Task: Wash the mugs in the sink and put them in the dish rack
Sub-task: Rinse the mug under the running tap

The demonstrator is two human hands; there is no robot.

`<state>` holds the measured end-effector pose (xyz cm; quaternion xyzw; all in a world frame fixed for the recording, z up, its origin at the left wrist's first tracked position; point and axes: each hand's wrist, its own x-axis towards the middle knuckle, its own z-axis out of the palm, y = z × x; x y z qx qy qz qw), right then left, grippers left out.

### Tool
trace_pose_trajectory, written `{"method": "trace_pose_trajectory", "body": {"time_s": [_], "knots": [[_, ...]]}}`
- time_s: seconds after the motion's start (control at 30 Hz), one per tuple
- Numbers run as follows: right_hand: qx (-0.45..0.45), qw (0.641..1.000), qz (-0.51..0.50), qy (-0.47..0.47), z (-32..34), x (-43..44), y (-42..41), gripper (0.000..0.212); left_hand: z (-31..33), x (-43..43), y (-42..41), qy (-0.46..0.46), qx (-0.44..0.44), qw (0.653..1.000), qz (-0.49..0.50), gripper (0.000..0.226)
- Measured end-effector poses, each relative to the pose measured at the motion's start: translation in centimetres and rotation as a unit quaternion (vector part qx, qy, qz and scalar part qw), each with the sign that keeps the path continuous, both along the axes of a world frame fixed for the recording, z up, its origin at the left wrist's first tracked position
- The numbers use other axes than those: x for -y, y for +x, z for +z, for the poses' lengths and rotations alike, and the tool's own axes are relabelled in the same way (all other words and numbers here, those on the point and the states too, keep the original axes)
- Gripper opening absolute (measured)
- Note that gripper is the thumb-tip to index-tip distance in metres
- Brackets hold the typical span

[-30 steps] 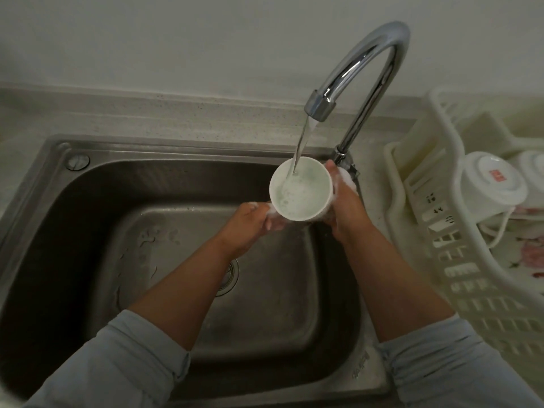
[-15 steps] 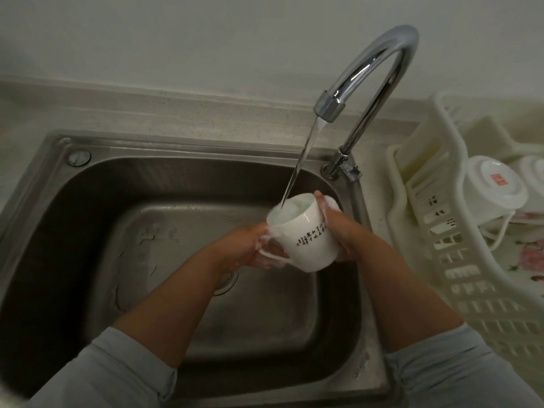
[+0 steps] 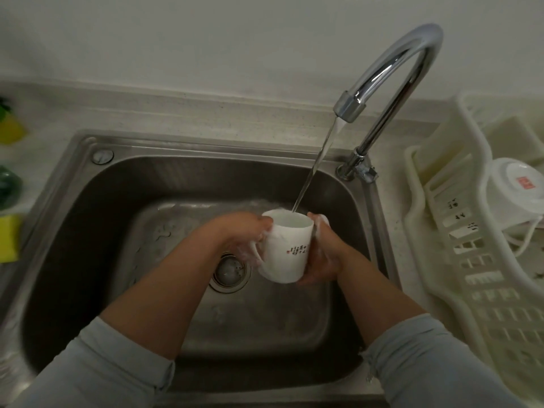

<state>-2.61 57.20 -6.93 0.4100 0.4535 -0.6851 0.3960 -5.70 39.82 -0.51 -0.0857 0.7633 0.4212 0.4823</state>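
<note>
Head view: white mug upright, held over the sink basin, just right of the drain. Left hand, sudsy, fingers curled at the mug's handle side, gripping it. Right hand wraps the mug's right wall, fingers curled round it. Water stream from the faucet lands inside the mug's far rim. Dish rack sits on the desk right of the sink, with a second mug in it, base up. Yellow sponge at left edge.
</note>
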Motion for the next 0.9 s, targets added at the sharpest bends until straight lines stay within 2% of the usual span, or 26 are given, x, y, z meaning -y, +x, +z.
{"method": "trace_pose_trajectory", "body": {"time_s": [0.13,0.23,0.33,0.43,0.5,0.7,0.77,0.83,0.9], "knots": [[-0.042,0.998,-0.030,-0.033,-0.6,2.2,-0.6,0.055,1.0,-0.2,-0.8,-0.143,-0.112,0.980,-0.083,0.035],[-0.073,0.993,-0.067,-0.057,-0.8,3.9,-1.1,0.049,1.4,-0.1,-1.1,-0.249,-0.229,0.923,-0.180,0.037],[-0.084,0.991,-0.093,-0.052,-0.1,4.8,-1.7,0.036,1.5,0.2,-1.3,-0.305,-0.296,0.881,-0.207,0.046],[-0.107,0.989,-0.094,-0.048,0.6,5.0,-2.3,0.024,1.5,0.5,-1.0,-0.313,-0.324,0.873,-0.187,0.044],[-0.123,0.987,-0.094,-0.038,1.1,4.6,-2.8,0.024,1.4,0.7,-0.7,-0.301,-0.359,0.864,-0.184,0.041],[-0.171,0.982,-0.078,-0.007,2.4,2.6,-3.8,0.043,1.0,1.2,0.4,-0.290,-0.449,0.819,-0.211,0.044],[-0.187,0.979,-0.085,0.012,2.3,1.9,-4.1,0.040,0.8,1.2,0.6,-0.258,-0.470,0.822,-0.191,0.047],[-0.199,0.975,-0.089,0.045,2.6,1.5,-3.9,0.033,0.8,1.2,0.8,-0.219,-0.470,0.837,-0.175,0.061],[-0.208,0.971,-0.096,0.064,2.4,1.2,-3.6,0.036,0.8,1.2,1.0,-0.206,-0.493,0.821,-0.203,0.055]]}}
